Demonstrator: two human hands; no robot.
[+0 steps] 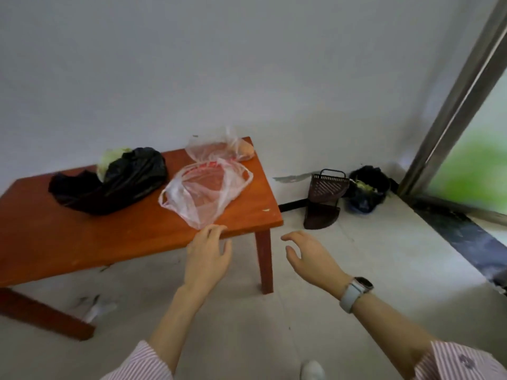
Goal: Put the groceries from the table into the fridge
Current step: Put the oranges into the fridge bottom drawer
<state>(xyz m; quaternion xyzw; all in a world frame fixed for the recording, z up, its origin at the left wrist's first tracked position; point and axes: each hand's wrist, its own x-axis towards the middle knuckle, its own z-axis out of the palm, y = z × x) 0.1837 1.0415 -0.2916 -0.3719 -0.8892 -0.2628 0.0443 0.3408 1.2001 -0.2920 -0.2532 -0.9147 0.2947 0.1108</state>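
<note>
Clear plastic bag (204,192) on red surface (82,242), black bag (115,182) at nine o'clock, left hand (208,256) loose at edge, right hand (310,256) loose, both empty.

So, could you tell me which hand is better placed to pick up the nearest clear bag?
Left. The left hand reaches the table's edge beside the clear bag; the right hand hovers past the corner.

place: plain home room | signs: low wooden table (131,237), dustpan (323,200), bin (367,187), tiled floor (356,270)
</note>
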